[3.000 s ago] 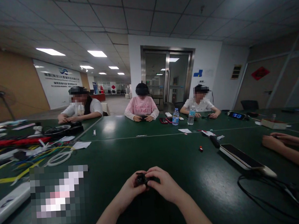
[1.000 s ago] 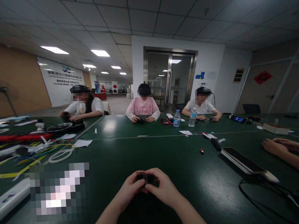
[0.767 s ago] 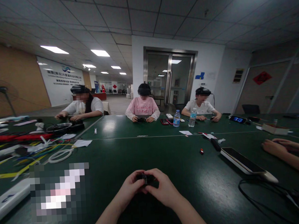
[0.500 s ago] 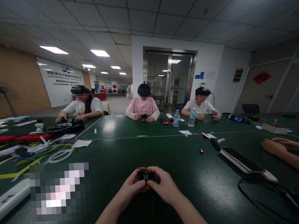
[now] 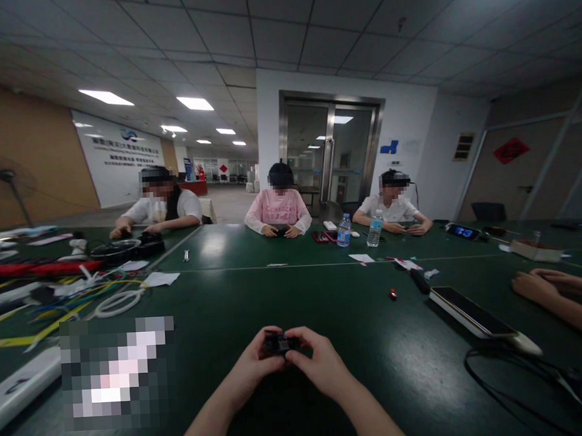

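Observation:
Between my two hands is a small black object (image 5: 282, 343) with a lighter middle part; its kind is too small and dark to make out. My left hand (image 5: 256, 363) is closed on its left end, thumb in front and fingers curled behind. On the other end, my right hand (image 5: 316, 354) pinches it between thumb and index finger. Both hands are held close together over the near middle of the dark green table (image 5: 227, 306). My fingers cover parts of the object.
A white device with a dark screen (image 5: 474, 312) and black cables (image 5: 504, 376) lie right. A small red object (image 5: 393, 294) is nearer the middle. Cords (image 5: 120, 304) and a white bar (image 5: 24, 391) lie left. Two bottles (image 5: 344, 231) stand farther off. Co-workers sit around the table.
The small black object has turned slightly in my fingers, and my fingertips have shifted a little around it. Both hands stay in the same place.

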`<state>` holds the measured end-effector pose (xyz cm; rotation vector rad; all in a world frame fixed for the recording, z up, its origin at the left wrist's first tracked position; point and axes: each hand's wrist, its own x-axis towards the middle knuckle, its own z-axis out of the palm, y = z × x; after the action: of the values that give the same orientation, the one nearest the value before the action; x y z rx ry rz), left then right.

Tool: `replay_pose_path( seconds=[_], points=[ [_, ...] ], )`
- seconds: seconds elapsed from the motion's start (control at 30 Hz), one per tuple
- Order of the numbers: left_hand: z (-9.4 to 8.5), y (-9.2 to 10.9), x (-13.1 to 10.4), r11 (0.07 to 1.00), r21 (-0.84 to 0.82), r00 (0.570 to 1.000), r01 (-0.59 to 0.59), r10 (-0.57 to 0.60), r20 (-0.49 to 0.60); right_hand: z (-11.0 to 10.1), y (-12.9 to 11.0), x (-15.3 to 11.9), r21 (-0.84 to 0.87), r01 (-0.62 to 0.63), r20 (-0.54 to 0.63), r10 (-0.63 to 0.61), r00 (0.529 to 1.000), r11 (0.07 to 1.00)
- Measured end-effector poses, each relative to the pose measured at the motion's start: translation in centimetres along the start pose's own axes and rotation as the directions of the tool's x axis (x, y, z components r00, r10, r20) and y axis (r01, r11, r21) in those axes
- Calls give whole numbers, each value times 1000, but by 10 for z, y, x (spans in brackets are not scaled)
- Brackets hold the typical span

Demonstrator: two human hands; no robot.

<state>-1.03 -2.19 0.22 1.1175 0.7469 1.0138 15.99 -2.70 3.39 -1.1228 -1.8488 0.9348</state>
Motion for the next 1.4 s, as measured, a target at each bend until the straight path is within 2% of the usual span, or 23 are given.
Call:
replay_pose_path(
  seconds=[0.27,0.53,0.8,0.93,1.1,1.2,1.27,1.37,1.4],
  points=[
    [-1,7,-3,999,31,1000,22,-22,6,0,3,0,8,-19,5,19,1000,1000],
    [-4,4,-1,999,48,1000,0,0,-4,-2,-1,-1,44,-26,13,25,1000,999],
    [-1,5,-2,999,-16,996,36,-35,85,0,4,0,88,-37,32,34,999,995],
    [3,6,-1,999,-42,999,31,-30,39,2,6,1,115,-29,40,25,999,993],
    [6,7,-3,998,-55,999,6,-8,-36,-2,6,2,69,-28,33,26,999,997],
    [12,9,1,991,-127,999,36,-40,-32,-7,5,7,68,-9,25,7,1000,998],
    [17,11,8,970,-233,994,70,-87,-66,-10,3,13,72,0,11,-1,1000,997],
    [25,14,20,874,-479,950,80,-212,-229,-12,1,23,57,-1,-40,3,999,998],
    [27,15,23,858,-506,946,85,-229,-229,-13,0,26,44,2,-56,0,998,999]
  ],
)
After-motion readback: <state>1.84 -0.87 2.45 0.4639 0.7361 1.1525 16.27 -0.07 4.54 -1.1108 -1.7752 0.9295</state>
